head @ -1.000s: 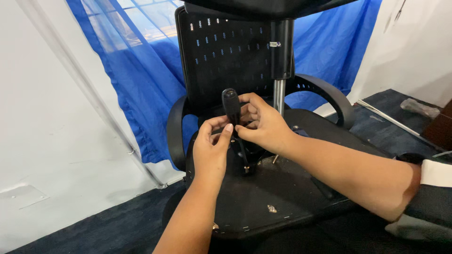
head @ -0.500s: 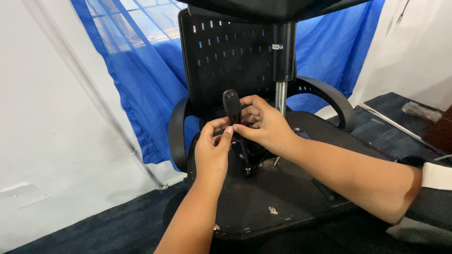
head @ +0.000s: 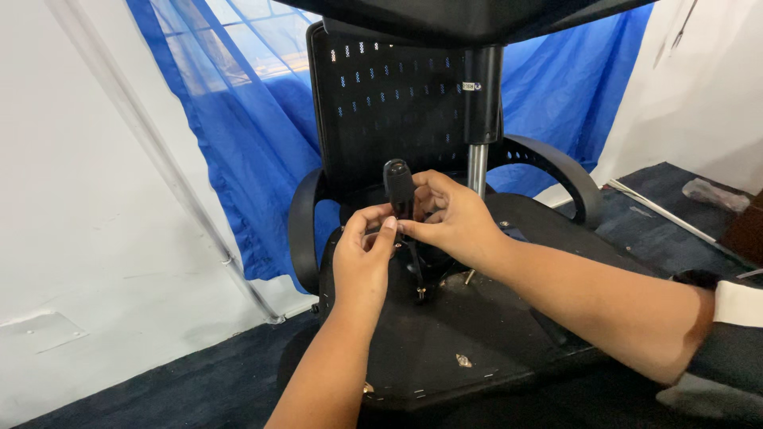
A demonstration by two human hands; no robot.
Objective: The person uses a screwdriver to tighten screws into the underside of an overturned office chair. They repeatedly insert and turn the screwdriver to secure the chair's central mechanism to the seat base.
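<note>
Both hands meet over the upturned black chair base (head: 445, 349): the right hand (head: 449, 218) has its fingers wrapped around the black screwdriver handle (head: 398, 187), upright, tip on the base. The left hand (head: 362, 258) pinches the shaft just below; a small white label (head: 472, 86) sits on the chair's black column

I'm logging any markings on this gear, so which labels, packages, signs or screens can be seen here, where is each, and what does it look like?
Small label: on the black column above the chair's silver post, a little rectangle, pale with dark marks, too small to make out.
No packages, signs or screens show.
</note>
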